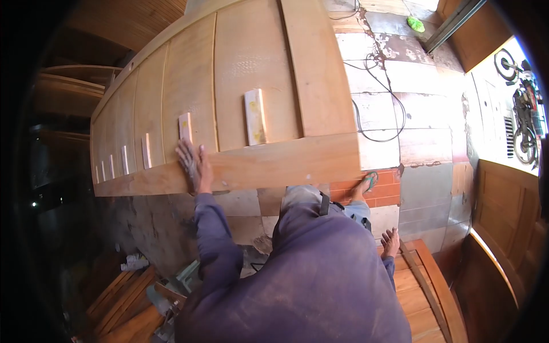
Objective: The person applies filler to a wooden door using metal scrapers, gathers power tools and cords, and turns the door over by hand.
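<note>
A large pale wooden panel door (251, 68) lies flat in front of me, with grooved boards inside a frame. My left hand (195, 166) rests flat on its near rail, dusty fingers stretched out and the fingertips at the lower end of a small wooden block (185, 127). A larger wooden block (255, 117) lies to the right of it, and several more stand in a row to the left, such as a thin block (146, 150). Down at my right side, my right hand (390, 243) hangs with its fingers apart and nothing visible in it, near a reddish wooden panel (420, 286).
A black cable (404, 117) loops over the tiled floor to the right. Wooden doors (500, 211) stand at the right, with a motorcycle (523, 108) outside. Wood pieces (120, 297) lie at the lower left. A bright green item (416, 24) lies on the far floor.
</note>
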A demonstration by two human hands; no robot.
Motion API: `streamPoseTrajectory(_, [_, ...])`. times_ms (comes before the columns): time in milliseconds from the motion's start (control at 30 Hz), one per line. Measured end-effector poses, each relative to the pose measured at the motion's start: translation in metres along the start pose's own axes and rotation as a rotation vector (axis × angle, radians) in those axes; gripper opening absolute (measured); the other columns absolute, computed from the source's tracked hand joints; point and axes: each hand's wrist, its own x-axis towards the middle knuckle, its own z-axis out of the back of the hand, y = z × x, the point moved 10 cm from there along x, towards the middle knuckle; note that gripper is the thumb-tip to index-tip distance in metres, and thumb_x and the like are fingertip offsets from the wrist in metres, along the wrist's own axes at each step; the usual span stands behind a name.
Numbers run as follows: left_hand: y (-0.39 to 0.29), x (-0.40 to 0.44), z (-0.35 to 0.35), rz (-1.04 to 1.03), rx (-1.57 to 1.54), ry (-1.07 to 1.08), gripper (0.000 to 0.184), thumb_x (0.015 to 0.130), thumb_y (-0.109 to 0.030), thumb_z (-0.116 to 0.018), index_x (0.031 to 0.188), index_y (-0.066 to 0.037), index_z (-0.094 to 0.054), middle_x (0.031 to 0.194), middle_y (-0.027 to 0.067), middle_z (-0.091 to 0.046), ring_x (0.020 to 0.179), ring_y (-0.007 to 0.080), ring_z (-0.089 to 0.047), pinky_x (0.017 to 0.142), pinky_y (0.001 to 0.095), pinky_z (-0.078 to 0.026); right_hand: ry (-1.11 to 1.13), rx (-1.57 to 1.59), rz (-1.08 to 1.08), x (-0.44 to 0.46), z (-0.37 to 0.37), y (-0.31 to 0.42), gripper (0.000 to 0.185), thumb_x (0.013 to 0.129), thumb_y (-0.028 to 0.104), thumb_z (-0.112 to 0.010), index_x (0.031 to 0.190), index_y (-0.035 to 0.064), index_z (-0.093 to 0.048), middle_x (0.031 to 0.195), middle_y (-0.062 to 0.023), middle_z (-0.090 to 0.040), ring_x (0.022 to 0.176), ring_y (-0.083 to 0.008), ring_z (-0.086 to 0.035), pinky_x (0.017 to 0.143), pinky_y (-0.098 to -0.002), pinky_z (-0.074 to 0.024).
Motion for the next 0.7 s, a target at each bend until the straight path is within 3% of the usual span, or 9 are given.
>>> streamPoseTrajectory(167, [-0.156,-0.048,-0.003,-0.016,-0.117,0.023,0.075,0.109,-0.052,-0.031,0.166,-0.007,-0.013,0.173,0.0181,-0.007,0.159,0.0398,-0.002,0.127,0.0532,-0.003,0.233,-0.137,-0.006,0.067,0.007,0.058,0.07,0.102,0.059,-0.053,0.147,0.0056,-0.051,0.141,-0.0197,-0.061,0.117,-0.0319,-0.065,0.092,-0.0418,-0.052])
streamPoseTrajectory(233, [-0.2,-0.066,-0.016,-0.026,-0.093,0.04,0.075,0.11,-0.053,-0.03,0.166,-0.007,-0.013,0.173,0.0183,-0.008,0.159,0.04,-0.002,0.127,0.0531,-0.003,0.283,-0.319,0.147,0.102,0.025,0.088,0.071,0.102,0.061,-0.053,0.144,0.0038,-0.054,0.135,-0.019,-0.065,0.113,-0.031,-0.067,0.089,-0.0417,-0.053])
streamPoseTrajectory(267, [-0.224,-0.073,-0.018,-0.028,-0.082,0.046,0.075,0.11,-0.053,-0.03,0.166,-0.007,-0.013,0.173,0.0185,-0.008,0.159,0.0401,-0.002,0.127,0.0531,-0.002,0.253,-0.264,0.041,0.117,0.037,0.096,0.071,0.101,0.061,-0.053,0.143,0.0035,-0.056,0.133,-0.0184,-0.066,0.111,-0.0303,-0.068,0.088,-0.0411,-0.0532])
streamPoseTrajectory(367, [-0.287,-0.095,-0.025,-0.072,-0.076,0.072,0.075,0.11,-0.054,-0.029,0.166,-0.007,-0.013,0.173,0.0199,-0.008,0.159,0.0415,-0.001,0.127,0.0532,-0.002,0.144,-0.234,0.046,0.154,0.078,0.148,0.069,0.102,0.061,-0.053,0.141,0.0035,-0.057,0.13,-0.0171,-0.068,0.106,-0.0285,-0.07,0.085,-0.0395,-0.0534])
streamPoseTrajectory(500, [-0.343,-0.095,-0.027,-0.085,-0.039,0.084,0.076,0.109,-0.054,-0.029,0.166,-0.006,-0.013,0.172,0.0215,-0.008,0.159,0.043,-0.002,0.127,0.0539,-0.003,0.078,-0.198,0.089,0.207,0.12,0.209,0.071,0.101,0.062,-0.054,0.146,0.0074,-0.053,0.135,-0.0193,-0.065,0.112,-0.0317,-0.068,0.09,-0.0435,-0.054])
streamPoseTrajectory(700, [-0.419,-0.048,-0.039,-0.171,-0.01,0.12,0.074,0.109,-0.051,-0.032,0.166,-0.007,-0.014,0.172,0.0216,-0.009,0.159,0.0429,-0.004,0.127,0.0551,-0.004,0.047,-0.216,0.066,0.25,0.114,0.261,0.071,0.1,0.064,-0.053,0.145,0.0082,-0.054,0.131,-0.0184,-0.067,0.104,-0.0302,-0.069,0.082,-0.041,-0.0549])
